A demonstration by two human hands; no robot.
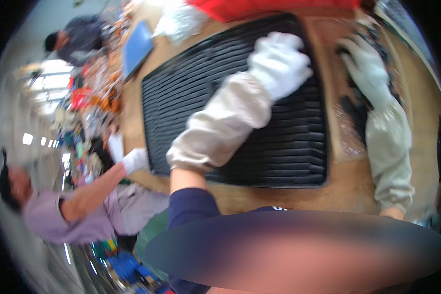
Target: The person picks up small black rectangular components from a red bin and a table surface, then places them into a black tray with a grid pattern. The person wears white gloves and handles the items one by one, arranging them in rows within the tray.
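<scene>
A large black tray (289, 147) with ridged rows lies on the table in front of me. My left hand (279, 66), in a white glove, is over its upper right part with the fingers curled down. Whatever those fingers hold, if anything, is hidden. To the right of the tray, my right hand (365, 66), also gloved in white, bends its thumb and fingers around a small dark piece (342, 50). Beneath and beside that hand are black parts (355, 115) on a clear plastic sheet or bag (348, 139). Pale sleeve covers reach up both forearms.
The brown tabletop (348, 191) carries a red container or cloth (274, 7) and clear plastic wrap (181, 22) at the far side. A blue panel (137, 49) lies at left. A co-worker's gloved hand (136, 160) touches the tray's left corner; another person (81, 39) is farther off.
</scene>
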